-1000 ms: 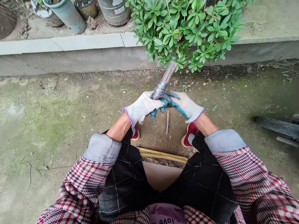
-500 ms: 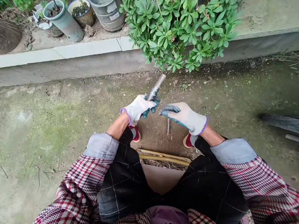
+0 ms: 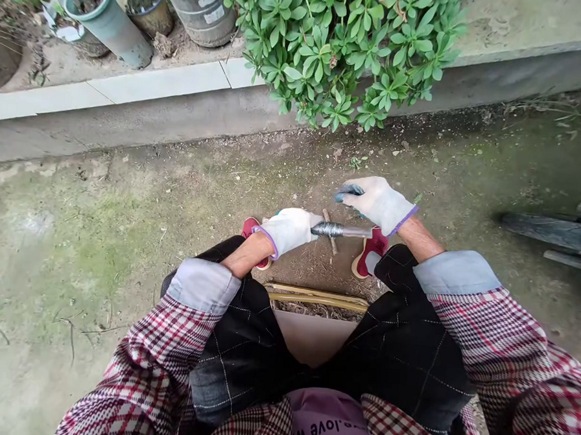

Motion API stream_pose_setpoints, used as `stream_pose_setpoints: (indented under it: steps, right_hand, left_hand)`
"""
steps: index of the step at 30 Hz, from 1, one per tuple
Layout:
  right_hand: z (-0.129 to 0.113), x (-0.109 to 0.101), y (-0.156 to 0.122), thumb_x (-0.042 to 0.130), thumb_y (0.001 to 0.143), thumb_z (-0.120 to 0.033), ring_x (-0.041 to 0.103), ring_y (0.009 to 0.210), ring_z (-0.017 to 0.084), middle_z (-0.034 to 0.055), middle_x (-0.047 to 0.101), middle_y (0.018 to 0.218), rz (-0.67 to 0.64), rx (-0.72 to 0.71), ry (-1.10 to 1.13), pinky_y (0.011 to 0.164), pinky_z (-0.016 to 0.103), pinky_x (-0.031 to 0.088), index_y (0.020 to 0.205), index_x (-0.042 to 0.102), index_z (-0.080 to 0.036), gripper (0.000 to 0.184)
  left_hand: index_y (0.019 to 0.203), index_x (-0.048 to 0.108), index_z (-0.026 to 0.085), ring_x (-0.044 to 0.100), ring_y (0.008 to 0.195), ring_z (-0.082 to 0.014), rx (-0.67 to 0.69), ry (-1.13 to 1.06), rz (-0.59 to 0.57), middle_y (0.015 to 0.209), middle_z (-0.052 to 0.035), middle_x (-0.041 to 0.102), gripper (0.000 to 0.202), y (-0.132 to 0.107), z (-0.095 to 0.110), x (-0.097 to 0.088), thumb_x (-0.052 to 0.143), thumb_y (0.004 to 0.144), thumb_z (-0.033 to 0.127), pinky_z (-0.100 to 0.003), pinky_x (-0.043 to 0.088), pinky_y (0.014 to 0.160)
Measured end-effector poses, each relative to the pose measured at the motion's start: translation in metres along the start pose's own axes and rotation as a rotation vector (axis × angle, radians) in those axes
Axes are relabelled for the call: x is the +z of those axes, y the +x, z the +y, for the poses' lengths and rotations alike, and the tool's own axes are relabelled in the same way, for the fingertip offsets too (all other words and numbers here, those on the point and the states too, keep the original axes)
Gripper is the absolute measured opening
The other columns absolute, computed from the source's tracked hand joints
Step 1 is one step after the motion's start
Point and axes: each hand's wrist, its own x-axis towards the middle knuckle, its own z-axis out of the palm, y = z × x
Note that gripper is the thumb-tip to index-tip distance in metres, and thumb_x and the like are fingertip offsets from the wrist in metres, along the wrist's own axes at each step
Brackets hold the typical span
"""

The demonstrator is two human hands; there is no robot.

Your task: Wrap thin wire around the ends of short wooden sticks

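Both my hands wear white knit gloves with teal palms. My left hand (image 3: 290, 230) is closed round one end of a short metal rod (image 3: 341, 231) whose middle is wound with dark wire. The rod lies level and points right, over my right shoe (image 3: 366, 257). My right hand (image 3: 376, 199) hovers just above the rod's far end, fingers loosely curled with the fingertips pointing left, and nothing shows in it. A small brown stick (image 3: 329, 230) lies on the dirt between my shoes.
A leafy green bush (image 3: 338, 45) overhangs a concrete curb (image 3: 156, 84) ahead. Pots and a metal bucket (image 3: 199, 8) stand behind the curb at the upper left. A bamboo-edged seat (image 3: 315, 298) shows between my knees. Dark planks (image 3: 552, 234) lie at the right.
My left hand swung the rod down from pointing up toward the bush to lying level, pointing right. My right hand let go of it and lifted away to the right.
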Motion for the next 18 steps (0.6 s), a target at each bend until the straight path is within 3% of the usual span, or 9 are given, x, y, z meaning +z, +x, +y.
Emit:
stream_pose_setpoints:
  steps: [4,6,8,11,15,18]
  right_hand:
    - [-0.001,0.01,-0.001,0.07,0.085,-0.02,0.062,0.071,0.021,0.0035,0.071,0.073,-0.002,-0.006,-0.006,0.07,0.033,0.046,0.07,0.071,-0.023,0.015]
    - [-0.012,0.016,-0.007,0.065,0.089,-0.024,0.061,0.069,0.02,0.0025,0.071,0.073,0.006,-0.059,0.004,0.069,0.032,0.044,0.076,0.073,-0.022,0.016]
    - [-0.025,0.021,-0.014,0.064,0.091,-0.027,0.059,0.067,0.018,0.0013,0.071,0.073,-0.021,-0.113,0.021,0.067,0.03,0.042,0.079,0.074,-0.022,0.017]
    - [-0.043,0.029,-0.023,0.065,0.089,-0.024,0.06,0.067,0.017,0.0002,0.073,0.074,-0.1,-0.175,0.046,0.067,0.029,0.042,0.083,0.077,-0.023,0.014]
    - [-0.053,0.027,-0.028,0.069,0.086,-0.022,0.062,0.068,0.016,-0.0012,0.076,0.078,-0.182,-0.177,0.064,0.066,0.029,0.042,0.087,0.081,-0.025,0.012]
    - [-0.045,0.011,-0.025,0.07,0.087,-0.026,0.06,0.065,0.016,-0.0012,0.074,0.074,-0.141,-0.145,-0.002,0.062,0.029,0.041,0.086,0.081,-0.024,0.012]
  left_hand:
    - [0.09,0.072,0.02,0.058,0.06,-0.0128,0.01,-0.485,0.252,0.071,0.0,0.065,0.016,-0.004,-0.016,-0.017,0.066,0.09,0.035,-0.022,0.043,0.057]
    - [0.093,0.07,0.019,0.053,0.053,-0.0107,-0.076,-0.712,0.328,0.07,0.0004,0.064,0.015,-0.002,-0.025,-0.021,0.066,0.09,0.033,-0.021,0.041,0.051]
    - [0.096,0.069,0.019,0.05,0.049,-0.01,-0.19,-0.793,0.367,0.07,-0.0001,0.064,0.016,0.002,-0.031,-0.023,0.063,0.092,0.033,-0.021,0.04,0.048]
    - [0.096,0.071,0.018,0.057,0.056,-0.0127,-0.256,-0.51,0.35,0.074,-0.0031,0.068,0.015,0.005,-0.032,-0.023,0.061,0.093,0.029,-0.023,0.043,0.056]
    - [0.107,0.076,0.016,0.071,0.085,-0.0267,-0.206,0.102,0.183,0.088,-0.0138,0.074,0.026,0.007,-0.024,-0.013,0.054,0.094,0.018,-0.032,0.049,0.074]
    - [0.114,0.076,0.013,0.074,0.091,-0.036,-0.157,0.247,0.056,0.092,-0.0202,0.075,0.035,0.009,-0.015,-0.002,0.048,0.094,0.011,-0.039,0.05,0.076]
